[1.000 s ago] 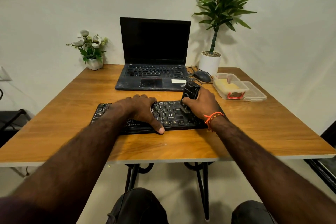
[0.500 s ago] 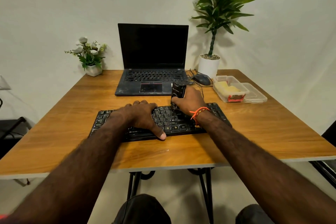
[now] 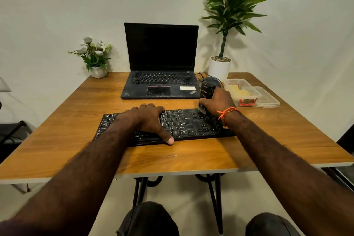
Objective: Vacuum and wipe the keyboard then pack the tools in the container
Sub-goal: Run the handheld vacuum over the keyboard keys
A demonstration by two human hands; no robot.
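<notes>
Left hand (image 3: 147, 119) flat on keyboard (image 3: 191, 124) — right hand (image 3: 218, 101) fingers grip vacuum (image 3: 206, 91).

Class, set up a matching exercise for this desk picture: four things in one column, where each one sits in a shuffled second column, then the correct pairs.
Things:
1. flower pot
2. container
3. left hand
4. vacuum

Places:
A. gripped in the right hand
B. far left corner of the table
C. resting on the keyboard
D. right of the laptop, lid beside it

Pairs: 1-B, 2-D, 3-C, 4-A
</notes>
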